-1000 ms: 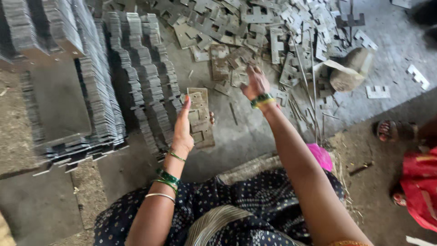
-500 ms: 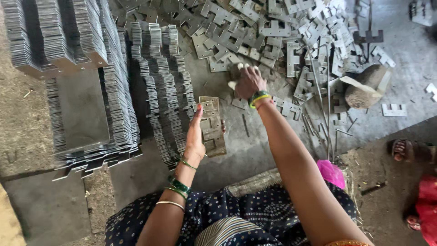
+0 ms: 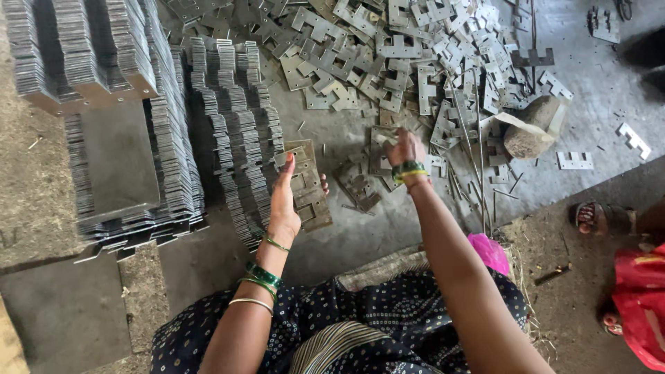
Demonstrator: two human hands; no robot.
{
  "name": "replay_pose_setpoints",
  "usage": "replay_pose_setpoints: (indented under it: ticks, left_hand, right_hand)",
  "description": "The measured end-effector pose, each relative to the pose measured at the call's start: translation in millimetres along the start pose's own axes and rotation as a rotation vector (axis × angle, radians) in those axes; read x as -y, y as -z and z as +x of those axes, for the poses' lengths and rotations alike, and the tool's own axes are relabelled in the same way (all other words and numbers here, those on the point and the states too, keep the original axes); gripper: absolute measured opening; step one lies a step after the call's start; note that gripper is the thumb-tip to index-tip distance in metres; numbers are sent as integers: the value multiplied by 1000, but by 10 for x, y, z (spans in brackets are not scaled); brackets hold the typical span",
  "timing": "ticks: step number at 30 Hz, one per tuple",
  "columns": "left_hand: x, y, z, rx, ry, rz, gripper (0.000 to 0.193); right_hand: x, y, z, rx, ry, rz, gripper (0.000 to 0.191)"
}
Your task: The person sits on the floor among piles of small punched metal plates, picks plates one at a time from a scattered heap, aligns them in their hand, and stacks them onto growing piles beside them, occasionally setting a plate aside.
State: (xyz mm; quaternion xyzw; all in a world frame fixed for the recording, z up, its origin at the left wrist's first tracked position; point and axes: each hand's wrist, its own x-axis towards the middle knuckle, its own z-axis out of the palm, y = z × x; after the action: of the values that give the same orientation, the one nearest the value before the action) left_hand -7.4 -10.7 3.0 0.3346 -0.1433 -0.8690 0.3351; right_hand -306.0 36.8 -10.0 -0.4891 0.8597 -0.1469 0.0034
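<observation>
- Gripping a small stack of stamped metal plates (image 3: 308,187) mid-frame, the left hand (image 3: 284,197) is closed around it; loose plates risk sliding out.
- Pinching one plate from the loose pile (image 3: 388,62) above, the right hand (image 3: 405,149) is risking cuts on sharp edges.

No packages, labels, signs, screens visible

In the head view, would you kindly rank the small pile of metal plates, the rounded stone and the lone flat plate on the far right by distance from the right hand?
1. Small pile of metal plates: just left of the right hand.
2. Rounded grey stone: further right, past the thin rods.
3. Lone flat metal plate: on bare floor near the right edge.
</observation>
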Motion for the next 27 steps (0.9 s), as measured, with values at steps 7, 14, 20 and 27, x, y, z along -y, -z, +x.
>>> replay_pose_setpoints:
  ticks: [7,14,20,27]
  left_hand:
    - [-3,-19,51,-1,9,-64,55]
    - [15,-26,1,58,20,6,56]
    - [35,6,41,82,45,35,58]
    - [78,21,78,206,178,-35,72]
  right_hand:
    - [259,-88,238,175,-45,-169,55]
    - [408,-84,-277,411,285,-322,35]
    - [477,65,-417,320,63,-181,39]
    - [577,543,-936,-212,861,108,43]
